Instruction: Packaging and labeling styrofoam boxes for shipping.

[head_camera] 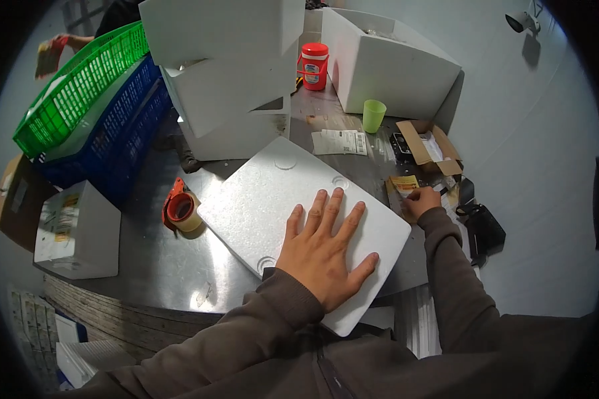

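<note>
My left hand [327, 247] lies flat, fingers spread, on the top of a white foam box or lid [259, 194], which sits turned at an angle at the table's front edge. To the right, my right hand [422, 202] has its fingers bent at a stack of yellow printed labels [404, 185]; whether it pinches one cannot be told. A red tape dispenser with a roll of tape [182, 208] stands left of the foam piece.
White foam boxes [229, 95] are stacked behind, near a red drink jug [314, 67], a green cup [374, 116] and an open cardboard box [432, 147]. Plastic crates [90, 85] and a labelled foam box [97, 234] stand left. Another person's hand [75, 42] shows beyond the crates.
</note>
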The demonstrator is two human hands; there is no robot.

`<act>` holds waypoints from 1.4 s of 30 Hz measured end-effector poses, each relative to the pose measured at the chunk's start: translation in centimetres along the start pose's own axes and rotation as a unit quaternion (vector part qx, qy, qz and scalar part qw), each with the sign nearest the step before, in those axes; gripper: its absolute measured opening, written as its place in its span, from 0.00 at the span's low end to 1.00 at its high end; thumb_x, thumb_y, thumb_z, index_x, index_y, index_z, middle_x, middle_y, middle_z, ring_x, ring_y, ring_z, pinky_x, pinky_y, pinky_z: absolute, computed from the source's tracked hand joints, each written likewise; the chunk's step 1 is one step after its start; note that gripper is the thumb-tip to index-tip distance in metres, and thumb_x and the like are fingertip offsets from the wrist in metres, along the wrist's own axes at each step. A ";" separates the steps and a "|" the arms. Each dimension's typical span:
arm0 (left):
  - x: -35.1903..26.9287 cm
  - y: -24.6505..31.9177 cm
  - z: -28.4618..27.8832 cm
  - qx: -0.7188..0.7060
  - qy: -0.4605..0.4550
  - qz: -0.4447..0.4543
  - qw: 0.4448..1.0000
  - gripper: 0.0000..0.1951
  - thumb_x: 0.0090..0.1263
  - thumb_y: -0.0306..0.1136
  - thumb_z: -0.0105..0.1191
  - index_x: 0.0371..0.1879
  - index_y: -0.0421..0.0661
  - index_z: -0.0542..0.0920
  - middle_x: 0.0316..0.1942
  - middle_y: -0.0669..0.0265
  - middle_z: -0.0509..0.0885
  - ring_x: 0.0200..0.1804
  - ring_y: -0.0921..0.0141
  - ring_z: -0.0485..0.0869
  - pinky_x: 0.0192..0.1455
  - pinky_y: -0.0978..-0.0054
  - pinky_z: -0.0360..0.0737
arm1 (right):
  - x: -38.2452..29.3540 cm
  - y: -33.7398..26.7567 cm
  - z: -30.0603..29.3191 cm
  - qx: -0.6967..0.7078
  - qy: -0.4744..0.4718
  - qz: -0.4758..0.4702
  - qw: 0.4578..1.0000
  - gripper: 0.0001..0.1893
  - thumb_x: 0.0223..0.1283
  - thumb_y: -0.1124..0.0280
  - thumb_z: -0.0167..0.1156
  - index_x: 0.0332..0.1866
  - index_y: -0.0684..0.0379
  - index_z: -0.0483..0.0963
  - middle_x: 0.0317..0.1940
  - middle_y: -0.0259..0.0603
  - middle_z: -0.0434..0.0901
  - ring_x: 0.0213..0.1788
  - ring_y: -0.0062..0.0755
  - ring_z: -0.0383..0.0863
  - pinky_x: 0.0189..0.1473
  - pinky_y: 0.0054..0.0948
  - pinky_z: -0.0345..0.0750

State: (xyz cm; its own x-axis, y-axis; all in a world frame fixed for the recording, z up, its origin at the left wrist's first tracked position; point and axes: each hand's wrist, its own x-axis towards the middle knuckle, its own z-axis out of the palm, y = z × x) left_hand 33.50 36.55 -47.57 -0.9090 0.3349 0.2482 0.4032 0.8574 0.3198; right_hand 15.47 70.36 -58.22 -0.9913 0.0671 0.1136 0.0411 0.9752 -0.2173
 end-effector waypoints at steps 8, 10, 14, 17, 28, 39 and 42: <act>0.2 -0.2 0.1 0.006 -0.007 -0.002 1.000 0.42 0.74 0.67 0.44 0.82 0.56 0.60 0.81 0.46 0.57 0.85 0.51 0.52 0.84 0.43 0.46 | 0.1 0.5 1.4 0.250 -0.023 0.192 0.949 0.16 0.49 0.65 0.80 0.40 0.63 0.89 0.37 0.43 0.91 0.37 0.34 0.89 0.47 0.31 0.84; 0.3 0.3 0.2 -0.013 0.002 0.008 1.000 0.42 0.74 0.66 0.46 0.82 0.54 0.61 0.81 0.46 0.58 0.85 0.50 0.52 0.84 0.41 0.45 | -0.3 2.3 0.8 0.363 -0.028 0.228 0.903 0.17 0.50 0.66 0.81 0.41 0.65 0.88 0.37 0.41 0.90 0.36 0.31 0.87 0.45 0.30 0.83; 0.4 -0.5 -0.1 -0.027 0.029 0.020 0.999 0.38 0.74 0.58 0.55 0.79 0.51 0.65 0.77 0.45 0.64 0.81 0.50 0.61 0.81 0.48 0.56 | -3.8 -3.3 -5.6 0.362 0.133 0.060 0.921 0.12 0.55 0.72 0.78 0.37 0.65 0.81 0.30 0.38 0.85 0.32 0.23 0.82 0.39 0.27 0.81; 1.0 -6.0 -1.6 -0.355 0.189 -0.057 0.914 0.27 0.72 0.36 0.64 0.70 0.45 0.76 0.64 0.54 0.78 0.58 0.65 0.81 0.61 0.72 0.78 | -10.2 -15.2 -12.6 0.356 0.163 -0.066 0.918 0.10 0.54 0.76 0.74 0.38 0.62 0.80 0.28 0.34 0.83 0.30 0.20 0.81 0.34 0.26 0.79; -2.8 -36.3 0.4 0.037 -0.167 -0.485 0.857 0.44 0.64 0.61 0.59 0.70 0.36 0.71 0.68 0.34 0.75 0.71 0.45 0.75 0.73 0.59 0.74 | -17.2 -26.6 -9.4 0.373 -0.006 -0.135 0.918 0.07 0.54 0.76 0.68 0.37 0.64 0.80 0.22 0.37 0.81 0.25 0.25 0.82 0.34 0.27 0.79; -3.8 -32.6 -9.7 -0.179 -0.049 -0.411 0.893 0.18 0.61 0.35 0.61 0.46 0.34 0.82 0.37 0.51 0.86 0.39 0.64 0.89 0.42 0.67 0.89 | -16.1 -24.9 -13.9 0.531 -0.156 -0.060 0.831 0.28 0.70 0.46 0.67 0.36 0.67 0.81 0.18 0.33 0.77 0.18 0.20 0.77 0.24 0.24 0.73; -5.6 -21.2 -16.1 -0.530 0.037 -0.300 0.792 0.25 0.55 0.29 0.51 0.54 0.36 0.79 0.32 0.60 0.83 0.42 0.73 0.85 0.46 0.78 0.82 | -16.3 -25.3 -15.6 0.579 -0.255 -0.034 0.774 0.35 0.75 0.37 0.55 0.40 0.68 0.80 0.24 0.36 0.78 0.21 0.22 0.78 0.25 0.23 0.73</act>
State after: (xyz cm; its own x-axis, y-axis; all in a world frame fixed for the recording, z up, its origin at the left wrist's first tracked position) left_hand 31.78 10.23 -41.04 -0.9777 -0.0657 -0.1995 -0.2018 0.0312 0.9789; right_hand 32.52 47.86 -39.42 -0.9186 -0.3563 -0.1709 0.1402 0.1106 -0.9839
